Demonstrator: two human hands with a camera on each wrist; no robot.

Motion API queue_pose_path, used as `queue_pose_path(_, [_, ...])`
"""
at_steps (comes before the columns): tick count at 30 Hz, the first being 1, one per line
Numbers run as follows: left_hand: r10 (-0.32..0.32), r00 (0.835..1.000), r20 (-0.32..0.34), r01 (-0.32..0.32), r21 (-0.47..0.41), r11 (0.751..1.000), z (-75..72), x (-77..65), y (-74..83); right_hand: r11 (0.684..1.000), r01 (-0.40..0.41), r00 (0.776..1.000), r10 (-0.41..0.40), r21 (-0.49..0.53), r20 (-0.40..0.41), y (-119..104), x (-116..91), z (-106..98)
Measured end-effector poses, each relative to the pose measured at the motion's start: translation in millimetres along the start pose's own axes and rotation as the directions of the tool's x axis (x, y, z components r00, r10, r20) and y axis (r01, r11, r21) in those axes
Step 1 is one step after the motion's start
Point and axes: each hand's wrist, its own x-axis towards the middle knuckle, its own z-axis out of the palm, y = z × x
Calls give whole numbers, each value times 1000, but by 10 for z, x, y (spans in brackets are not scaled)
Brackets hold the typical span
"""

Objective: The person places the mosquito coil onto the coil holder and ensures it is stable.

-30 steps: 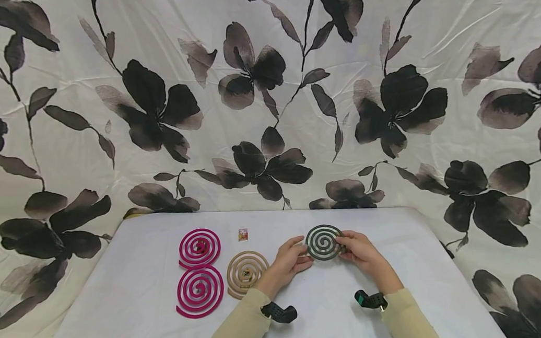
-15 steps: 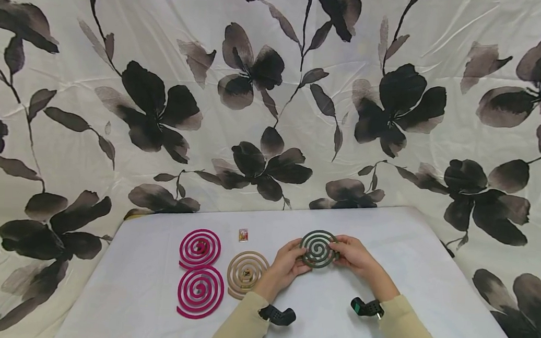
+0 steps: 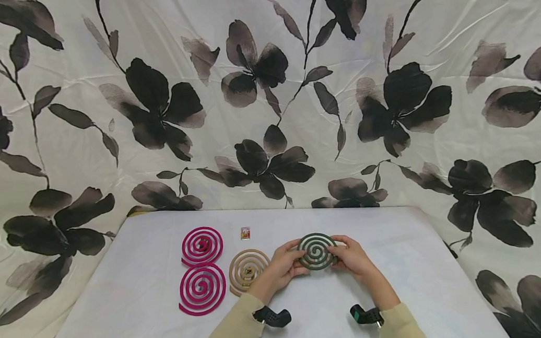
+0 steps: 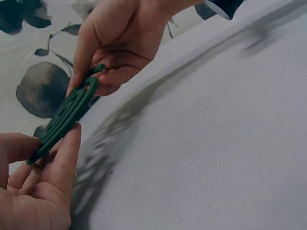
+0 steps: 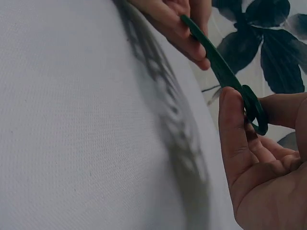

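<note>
A dark green mosquito coil [image 3: 316,251] is held just above the white table, tilted, by both hands. My left hand [image 3: 283,267] pinches its left edge, thumb on top and fingers beneath. On the opposite edge, my right hand [image 3: 355,258] grips it the same way. In the left wrist view the green coil [image 4: 67,115] slants between the two hands, and a loose outer end sticks up near the right fingers. Seen almost edge-on in the right wrist view, the coil [image 5: 218,62] has one end bent away from its flat face beside the right thumb.
Two magenta coils [image 3: 203,289] lie one in front of the other on the left. Beside them is a tan coil [image 3: 248,269], partly behind my left forearm. A small colourful packet [image 3: 245,233] lies farther back. A floral cloth [image 3: 276,85] hangs behind the white table [image 3: 150,265].
The green coil has moved slightly left and nearer to me, with the right hand following. My left thumb now lies over its edge, where earlier the left fingers were only beside the rim.
</note>
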Motion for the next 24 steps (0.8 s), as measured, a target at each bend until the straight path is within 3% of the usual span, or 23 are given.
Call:
queue_pose_path(9, [6,1000,30,-7,41,999,-50,-70,4,997,47,999,-48,-60,-22,1,-113,87])
queue_pose_path(13, [-2,1000,24,-1,146,989,-58,-115,29,995,34,998,-39,-90,-52,-2,-140,117])
queue_pose_path(18, [36,999,22,-40,272,962,-36,-179,89,996,48,999,-46,-71,27,-16,-182,175])
queue_pose_path(24, [60,997,40,-70,307,949,-44,-279,153,997,65,994,-62,-31,87,-15,-248,269])
